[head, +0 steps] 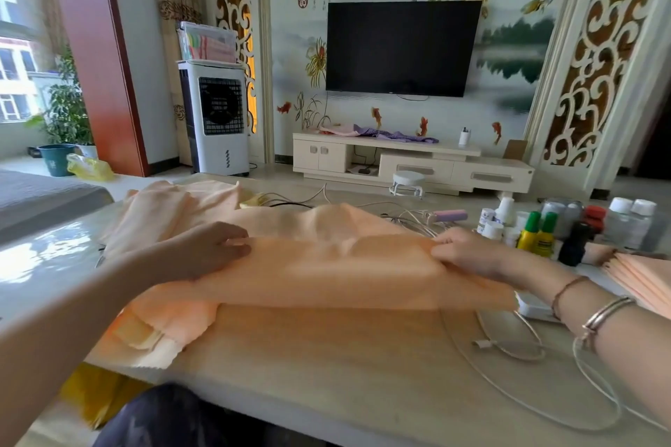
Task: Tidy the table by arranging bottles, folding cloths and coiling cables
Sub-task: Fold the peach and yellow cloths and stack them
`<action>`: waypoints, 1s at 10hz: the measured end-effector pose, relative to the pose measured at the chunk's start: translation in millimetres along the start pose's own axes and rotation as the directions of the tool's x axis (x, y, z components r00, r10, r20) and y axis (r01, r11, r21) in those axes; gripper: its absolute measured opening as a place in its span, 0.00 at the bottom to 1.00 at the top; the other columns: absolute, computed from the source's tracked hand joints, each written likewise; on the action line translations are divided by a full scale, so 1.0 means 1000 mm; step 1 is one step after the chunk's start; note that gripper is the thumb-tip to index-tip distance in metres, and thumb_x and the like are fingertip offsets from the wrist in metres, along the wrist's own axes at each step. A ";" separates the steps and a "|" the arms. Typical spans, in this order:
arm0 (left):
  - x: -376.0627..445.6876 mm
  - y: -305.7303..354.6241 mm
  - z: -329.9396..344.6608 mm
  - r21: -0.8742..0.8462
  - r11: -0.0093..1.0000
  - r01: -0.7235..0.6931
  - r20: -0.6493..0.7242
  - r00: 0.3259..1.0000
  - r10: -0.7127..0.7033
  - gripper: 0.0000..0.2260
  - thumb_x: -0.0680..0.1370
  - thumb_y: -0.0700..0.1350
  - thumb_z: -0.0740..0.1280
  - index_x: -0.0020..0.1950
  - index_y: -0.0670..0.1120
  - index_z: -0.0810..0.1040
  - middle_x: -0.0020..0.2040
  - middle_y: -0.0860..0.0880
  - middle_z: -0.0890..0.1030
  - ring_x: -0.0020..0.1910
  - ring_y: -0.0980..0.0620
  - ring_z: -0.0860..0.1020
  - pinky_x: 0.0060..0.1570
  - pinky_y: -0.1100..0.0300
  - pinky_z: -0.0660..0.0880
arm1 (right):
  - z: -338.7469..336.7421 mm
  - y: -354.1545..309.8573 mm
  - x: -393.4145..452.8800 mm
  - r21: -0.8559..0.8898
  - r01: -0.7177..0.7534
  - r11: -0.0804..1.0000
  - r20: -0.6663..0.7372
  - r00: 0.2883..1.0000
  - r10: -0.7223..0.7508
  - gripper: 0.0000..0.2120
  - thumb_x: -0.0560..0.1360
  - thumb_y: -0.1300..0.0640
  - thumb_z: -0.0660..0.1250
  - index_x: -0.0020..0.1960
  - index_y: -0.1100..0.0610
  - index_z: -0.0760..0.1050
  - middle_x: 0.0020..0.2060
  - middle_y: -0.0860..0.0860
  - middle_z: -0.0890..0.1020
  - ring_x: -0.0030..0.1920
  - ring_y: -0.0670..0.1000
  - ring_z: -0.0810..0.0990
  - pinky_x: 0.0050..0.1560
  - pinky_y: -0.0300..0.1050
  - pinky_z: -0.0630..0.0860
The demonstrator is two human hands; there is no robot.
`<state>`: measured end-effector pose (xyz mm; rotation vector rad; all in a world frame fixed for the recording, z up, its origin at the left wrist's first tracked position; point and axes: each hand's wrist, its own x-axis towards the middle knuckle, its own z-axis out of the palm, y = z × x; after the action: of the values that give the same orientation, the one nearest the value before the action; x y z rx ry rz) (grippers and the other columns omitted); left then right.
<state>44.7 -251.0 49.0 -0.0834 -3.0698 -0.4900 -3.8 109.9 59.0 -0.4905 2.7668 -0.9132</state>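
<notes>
An orange cloth (326, 265) is stretched across the middle of the pale wooden table (345, 366), lifted a little. My left hand (214, 247) pinches its left end, fingers curled on the fabric. My right hand (468, 250) grips its right end. More peach cloths (163, 214) lie heaped behind and to the left. A stack of folded orange cloths (639, 279) sits at the right edge. Bottles (537, 232) stand grouped at the back right. White cables (508, 341) loop over the table's right side, and others tangle behind the cloth (410, 218).
A white charger block (533, 305) lies under my right forearm. A pink cylinder (446, 216) rests among the far cables. Beyond the table stand a TV cabinet (410, 163), a small stool (406, 183) and an air cooler (214, 116). A yellow bag (94, 396) lies below the table's near left edge.
</notes>
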 end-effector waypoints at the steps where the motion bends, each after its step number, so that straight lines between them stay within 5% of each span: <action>1: -0.001 -0.002 -0.004 -0.005 0.998 0.057 0.225 0.973 -0.055 0.12 0.79 0.51 0.64 0.60 0.50 0.78 0.59 0.49 0.79 0.58 0.49 0.77 0.52 0.66 0.73 | -0.001 -0.007 -0.010 -0.031 -0.144 0.989 0.184 0.972 0.147 0.07 0.64 0.57 0.62 0.39 0.59 0.68 0.32 0.53 0.69 0.30 0.48 0.68 0.30 0.41 0.62; 2: 0.002 -0.018 0.002 -0.108 0.994 0.023 0.275 0.962 0.007 0.11 0.78 0.53 0.65 0.43 0.48 0.80 0.44 0.50 0.82 0.43 0.52 0.79 0.47 0.60 0.75 | 0.015 0.000 -0.003 -0.082 -0.113 0.990 0.244 0.961 0.130 0.04 0.65 0.57 0.62 0.34 0.57 0.69 0.29 0.50 0.70 0.28 0.46 0.68 0.30 0.40 0.64; 4: 0.022 -0.032 0.033 0.056 0.998 -0.011 0.004 1.000 0.011 0.08 0.77 0.49 0.67 0.52 0.46 0.80 0.53 0.51 0.78 0.52 0.51 0.76 0.54 0.60 0.71 | 0.040 0.022 0.032 -0.165 -0.009 0.986 0.033 0.999 0.015 0.10 0.72 0.57 0.59 0.33 0.54 0.71 0.33 0.51 0.74 0.37 0.50 0.72 0.39 0.44 0.67; 5: 0.037 -0.037 0.041 0.052 0.998 -0.032 -0.065 0.997 0.036 0.11 0.77 0.47 0.67 0.57 0.44 0.79 0.55 0.51 0.77 0.56 0.50 0.74 0.57 0.59 0.69 | 0.045 0.035 0.043 -0.386 -0.029 0.922 0.033 0.998 0.046 0.09 0.73 0.54 0.58 0.38 0.57 0.73 0.47 0.56 0.80 0.52 0.55 0.78 0.49 0.47 0.73; 6: 0.056 -0.041 0.047 0.092 0.995 -0.049 -0.059 0.997 0.054 0.10 0.79 0.47 0.64 0.56 0.46 0.79 0.54 0.50 0.78 0.53 0.49 0.75 0.57 0.56 0.71 | 0.047 0.040 0.051 -0.593 0.014 0.805 -0.013 1.000 -0.027 0.07 0.77 0.55 0.57 0.41 0.53 0.71 0.75 0.55 0.61 0.76 0.55 0.55 0.73 0.53 0.55; 7: 0.073 -0.044 0.049 0.188 0.982 -0.005 -0.048 0.999 0.014 0.08 0.79 0.52 0.60 0.51 0.51 0.77 0.49 0.49 0.77 0.47 0.49 0.74 0.50 0.52 0.75 | 0.046 0.041 0.057 -0.661 0.004 0.750 -0.146 0.980 -0.135 0.11 0.78 0.54 0.56 0.52 0.52 0.77 0.75 0.53 0.62 0.75 0.54 0.56 0.75 0.52 0.53; 8: 0.086 -0.047 0.047 0.286 0.958 -0.010 -0.078 0.996 0.034 0.06 0.80 0.55 0.58 0.47 0.57 0.73 0.48 0.53 0.76 0.47 0.50 0.73 0.46 0.56 0.73 | 0.049 0.042 0.067 -0.686 0.050 0.726 -0.221 0.936 -0.273 0.19 0.73 0.54 0.54 0.52 0.56 0.82 0.64 0.53 0.74 0.64 0.56 0.70 0.64 0.50 0.67; 9: 0.097 -0.050 0.046 0.323 0.945 -0.050 -0.093 0.992 0.085 0.08 0.80 0.55 0.58 0.51 0.55 0.75 0.52 0.55 0.77 0.47 0.52 0.73 0.46 0.57 0.70 | 0.051 0.046 0.075 -0.736 0.050 0.676 -0.241 0.913 -0.330 0.18 0.67 0.55 0.57 0.47 0.53 0.84 0.50 0.51 0.78 0.51 0.56 0.73 0.50 0.51 0.70; 10: 0.105 -0.051 0.047 0.349 0.934 -0.077 -0.105 0.987 0.121 0.08 0.80 0.55 0.59 0.53 0.55 0.75 0.55 0.57 0.78 0.49 0.52 0.74 0.47 0.58 0.68 | 0.048 0.044 0.079 -0.717 0.120 0.687 -0.263 0.866 -0.425 0.20 0.71 0.54 0.52 0.50 0.49 0.83 0.48 0.49 0.75 0.47 0.54 0.70 0.46 0.48 0.67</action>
<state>-63.7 -279.7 -7.4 -0.1887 -2.9553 0.0505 -74.8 88.0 -11.4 -0.9531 3.4527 0.0602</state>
